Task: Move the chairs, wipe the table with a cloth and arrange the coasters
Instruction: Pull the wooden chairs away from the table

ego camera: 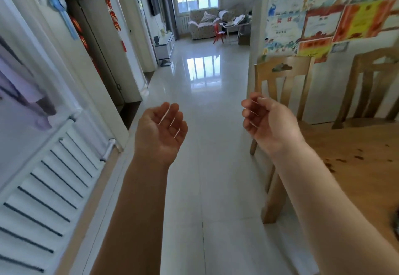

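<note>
**Ana:** What are the hands doing?

**Ben:** The left hand (160, 132) is in the middle of the frame. Its palm faces up and its fingers are loosely bent. It holds nothing. The right hand (267, 121) is a bit more to the right. Its fingers are loosely curled, and it is empty too.

**Ana:** Where are the chairs?

**Ben:** The near chair (282, 73) is just behind the right hand, at the end of the counter (354, 143). The second chair (375, 84) is at the far right edge, by the wall.

**Ana:** So what comes first?

**Ben:** Moving the chairs, I think. A good way is to hold the top of the near chair's back with both hands. Lift it a little so the legs do not scrape the shiny floor (194, 188). Then bring it out to the open floor on the left.

**Ana:** And the cloth? The coasters?

**Ben:** I see neither one. There are dark spots (345, 160) on the counter at the lower right. They look like they need wiping.

**Ana:** Can you read any words?

**Ben:** The posters (323, 15) at the upper right have writing, but it is too blurry to read.
</note>
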Available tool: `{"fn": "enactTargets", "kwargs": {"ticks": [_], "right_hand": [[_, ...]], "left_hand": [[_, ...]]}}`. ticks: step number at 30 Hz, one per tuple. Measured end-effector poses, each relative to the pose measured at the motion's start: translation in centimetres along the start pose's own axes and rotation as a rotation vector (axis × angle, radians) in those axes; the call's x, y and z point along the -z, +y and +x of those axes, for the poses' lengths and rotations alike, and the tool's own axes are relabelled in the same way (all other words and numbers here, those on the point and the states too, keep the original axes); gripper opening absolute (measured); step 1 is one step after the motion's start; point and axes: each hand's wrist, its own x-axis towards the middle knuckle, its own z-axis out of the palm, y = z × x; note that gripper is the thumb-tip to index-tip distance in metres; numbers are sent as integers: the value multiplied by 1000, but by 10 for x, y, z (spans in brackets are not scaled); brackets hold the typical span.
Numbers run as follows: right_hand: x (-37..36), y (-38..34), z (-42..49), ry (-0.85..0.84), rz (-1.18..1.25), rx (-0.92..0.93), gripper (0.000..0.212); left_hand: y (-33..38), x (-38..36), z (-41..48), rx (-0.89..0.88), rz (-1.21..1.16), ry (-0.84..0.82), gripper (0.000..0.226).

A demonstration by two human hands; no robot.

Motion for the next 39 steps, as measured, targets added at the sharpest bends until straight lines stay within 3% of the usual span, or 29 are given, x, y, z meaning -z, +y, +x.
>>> {"fn": "enactTargets", "kwargs": {"ticks": [5, 13, 20, 31, 39], "right_hand": [[-53, 7, 85, 66, 39, 72, 22], [-79, 9, 178, 193, 33, 145, 22], [-67, -9, 279, 268, 34, 214, 21], [-27, -85, 481, 421, 46, 291, 20], [7, -111, 570, 561, 15, 288, 18]], "left_hand": [[45, -7, 110, 38, 87, -66, 20], [55, -45, 233, 47, 222, -167, 20], [28, -93, 341, 159, 233, -249, 18], [-46, -232, 531, 277, 311, -335, 19], [-94, -309, 628, 320, 364, -430, 19]]}}
